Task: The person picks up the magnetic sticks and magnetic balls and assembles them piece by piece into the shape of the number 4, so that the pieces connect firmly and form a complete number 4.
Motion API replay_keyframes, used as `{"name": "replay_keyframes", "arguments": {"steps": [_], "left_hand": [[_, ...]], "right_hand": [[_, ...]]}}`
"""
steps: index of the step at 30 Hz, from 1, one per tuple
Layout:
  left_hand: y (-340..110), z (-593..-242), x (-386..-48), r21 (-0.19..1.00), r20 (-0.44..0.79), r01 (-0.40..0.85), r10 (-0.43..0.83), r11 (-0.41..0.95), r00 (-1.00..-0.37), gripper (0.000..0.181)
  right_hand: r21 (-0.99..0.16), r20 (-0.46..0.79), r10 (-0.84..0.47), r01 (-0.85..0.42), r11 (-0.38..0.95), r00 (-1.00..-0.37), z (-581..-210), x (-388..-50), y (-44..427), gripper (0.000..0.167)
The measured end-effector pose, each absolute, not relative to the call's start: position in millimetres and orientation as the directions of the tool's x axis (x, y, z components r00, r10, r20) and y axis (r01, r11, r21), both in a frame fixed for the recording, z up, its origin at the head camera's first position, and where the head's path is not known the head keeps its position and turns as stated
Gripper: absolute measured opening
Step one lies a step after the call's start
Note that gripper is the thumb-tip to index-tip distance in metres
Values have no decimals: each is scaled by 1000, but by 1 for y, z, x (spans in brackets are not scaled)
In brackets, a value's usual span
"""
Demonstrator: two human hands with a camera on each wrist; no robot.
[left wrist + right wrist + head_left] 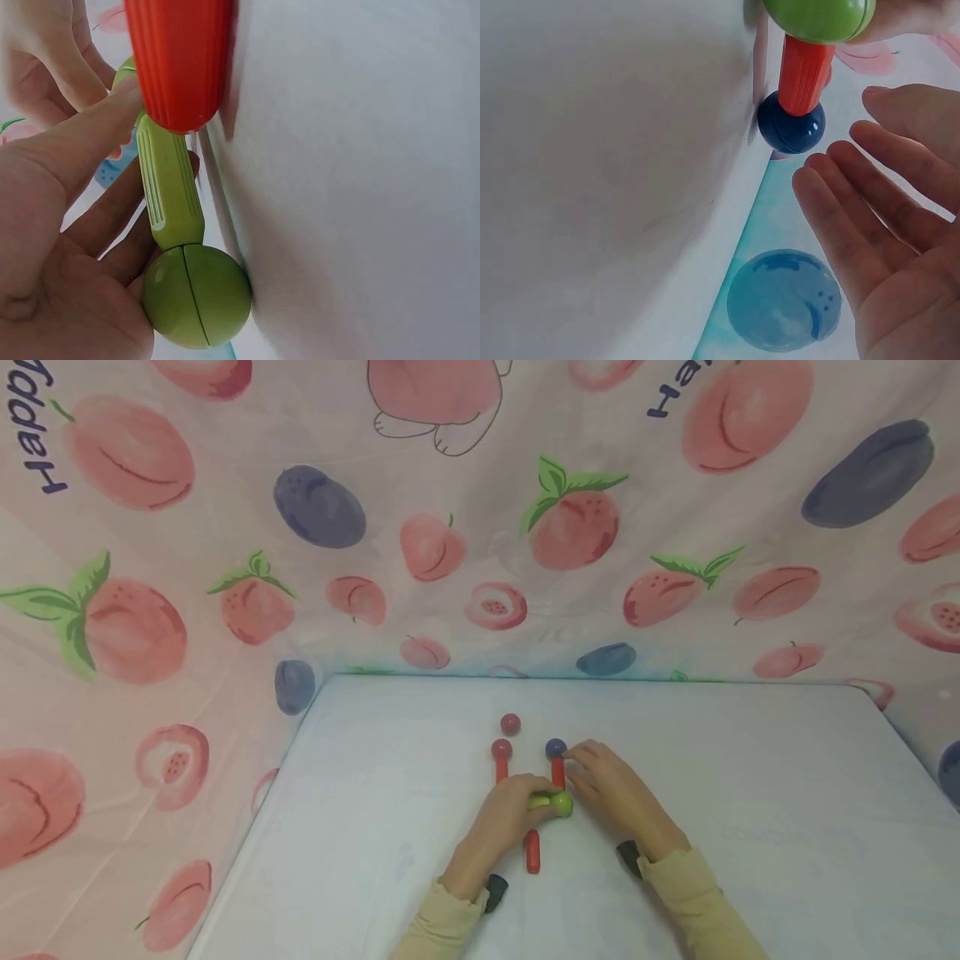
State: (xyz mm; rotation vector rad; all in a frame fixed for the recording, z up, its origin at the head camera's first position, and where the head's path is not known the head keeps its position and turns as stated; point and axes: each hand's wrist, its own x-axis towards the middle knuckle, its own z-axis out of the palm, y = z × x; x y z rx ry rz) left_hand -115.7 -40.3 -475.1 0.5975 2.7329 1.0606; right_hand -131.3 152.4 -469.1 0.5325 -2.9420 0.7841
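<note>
My left hand (513, 810) grips a green rod (171, 184) with its thumb and fingers; a green ball (196, 296) is at the rod's near end in the left wrist view, another green ball (561, 803) at its right end. A red rod (558, 774) runs from that right ball up to a dark blue ball (556, 748). Beside the blue ball is my right hand (618, 793), its fingers extended and holding nothing; the right wrist view shows a gap between them and the ball (792, 124). Another red rod (532, 852) points toward me below the left hand.
Left of the blue ball, a red ball (502, 748) tops a red rod (502, 770) partly hidden by my left hand. A separate red ball (511, 723) lies just behind. The white table (360, 760) meets a fruit-patterned cloth (420, 552) at its back edge.
</note>
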Motion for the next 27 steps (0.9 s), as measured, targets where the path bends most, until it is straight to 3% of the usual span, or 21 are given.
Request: {"name": "replay_keyframes", "arguments": {"steps": [27], "left_hand": [[-45, -480, -123, 703, 5, 303, 422, 643, -907, 32]], "right_hand": [[-389, 201, -419, -465, 795, -885, -464, -88, 147, 31]]}}
